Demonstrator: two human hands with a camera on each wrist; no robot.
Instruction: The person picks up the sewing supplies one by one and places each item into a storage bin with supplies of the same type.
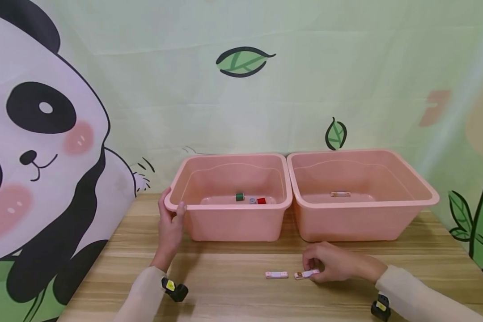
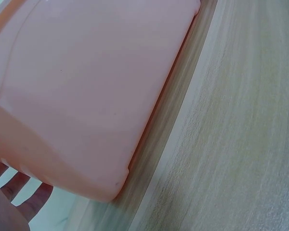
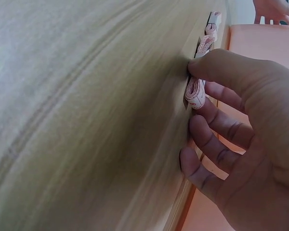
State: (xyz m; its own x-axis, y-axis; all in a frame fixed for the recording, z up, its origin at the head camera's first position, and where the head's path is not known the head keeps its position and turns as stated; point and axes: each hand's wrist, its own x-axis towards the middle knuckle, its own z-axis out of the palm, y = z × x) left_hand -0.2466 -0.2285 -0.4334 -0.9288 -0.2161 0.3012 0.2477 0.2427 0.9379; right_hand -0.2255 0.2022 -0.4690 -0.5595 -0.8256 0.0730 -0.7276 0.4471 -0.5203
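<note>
In the head view my left hand [image 1: 171, 228] grips the rim of the left pink bin [image 1: 233, 223] at its front left corner, thumb over the edge. Its fingers also show beside the bin wall in the left wrist view. My right hand [image 1: 332, 263] pinches a folded tape measure [image 1: 304, 274] between thumb and fingers, low over the wooden table. In the right wrist view this tape measure [image 3: 196, 94] is a flat bundle of pinkish-white tape with red markings. A second folded tape measure [image 1: 276, 274] lies just left of it on the table.
Inside the left bin lie a small green spool [image 1: 239, 197], a greyish one [image 1: 252, 201] and a red one [image 1: 261, 201]. The right pink bin [image 1: 350, 223] stands against it, with a small flat bundle [image 1: 340, 194] on its floor. A panda-printed cloth [image 1: 165, 89] hangs behind the table [image 1: 225, 286].
</note>
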